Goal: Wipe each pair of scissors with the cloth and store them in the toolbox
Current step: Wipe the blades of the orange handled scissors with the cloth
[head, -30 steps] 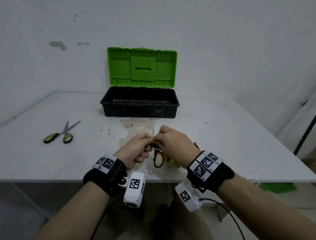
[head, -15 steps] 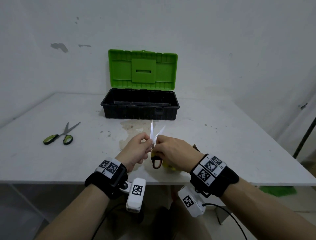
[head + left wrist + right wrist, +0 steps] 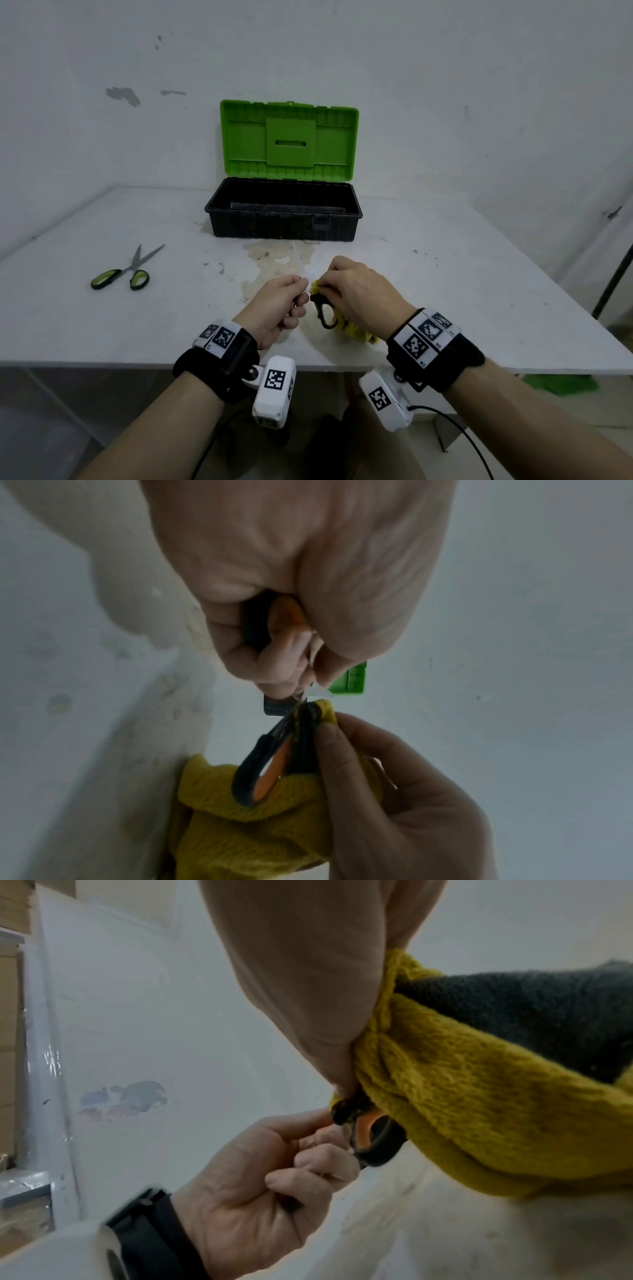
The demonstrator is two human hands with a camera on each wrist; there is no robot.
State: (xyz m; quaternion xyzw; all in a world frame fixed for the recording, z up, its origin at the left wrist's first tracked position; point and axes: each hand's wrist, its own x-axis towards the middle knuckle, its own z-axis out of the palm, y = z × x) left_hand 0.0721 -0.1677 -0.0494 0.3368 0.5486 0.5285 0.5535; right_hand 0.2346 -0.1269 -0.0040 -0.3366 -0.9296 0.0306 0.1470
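Orange-and-black scissors (image 3: 323, 313) are held over the table's front middle. My left hand (image 3: 298, 291) grips one handle loop (image 3: 263, 620); the other loop (image 3: 262, 767) hangs free. A yellow cloth (image 3: 354, 334) is in my right hand (image 3: 323, 289), which pinches a fold of it (image 3: 323, 710) round the scissors near the pivot. The blades point away from me and are blurred. A second pair, green-handled scissors (image 3: 120, 275), lies slightly parted on the table at the left. The black toolbox (image 3: 284, 228) stands behind with its green lid (image 3: 289, 140) up.
The white table (image 3: 445, 291) has a brown stain (image 3: 274, 263) between my hands and the toolbox. Its front edge runs just under my wrists. A wall stands close behind the toolbox. Something green (image 3: 561, 385) lies on the floor at the right.
The cloth-holding right hand slid back from the blade tips toward the pivot. Half a second ago the bared blades stood apart in a V; now they are blurred.
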